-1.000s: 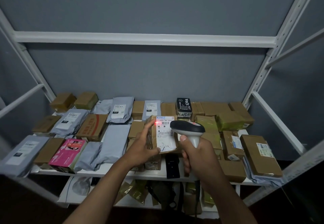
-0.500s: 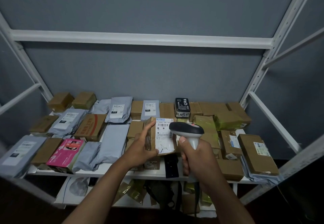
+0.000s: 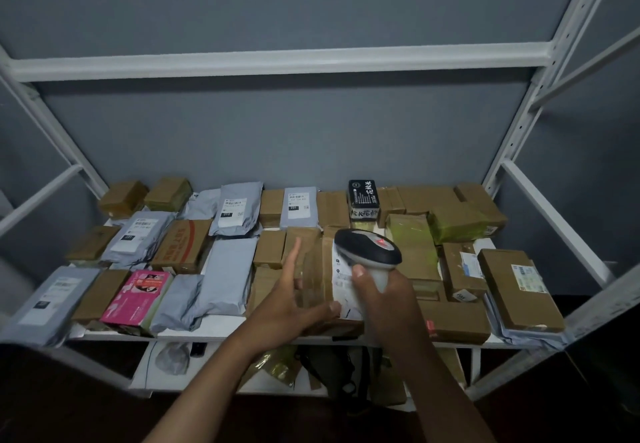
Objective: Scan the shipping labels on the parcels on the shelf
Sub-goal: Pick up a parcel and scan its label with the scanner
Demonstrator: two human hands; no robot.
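A brown taped cardboard parcel [image 3: 313,262] lies at the front middle of the white shelf [image 3: 221,324], its white shipping label [image 3: 341,281] facing up. My left hand [image 3: 294,300] rests against the parcel's left side, fingers straight and thumb on its near edge. My right hand [image 3: 381,297] grips the handle of a grey and black barcode scanner [image 3: 367,248]. The scanner's head hovers over the top of the label and hides part of it.
Brown boxes and grey mailer bags cover the shelf, with a pink box [image 3: 138,297] front left and a black box [image 3: 363,198] at the back. White uprights [image 3: 519,137] and rails frame both sides. A lower shelf [image 3: 207,376] holds bags.
The parcel was held upright in my left hand with the red scan light on its label. It now lies lowered onto the shelf, my left fingers have straightened, and the red light is gone.
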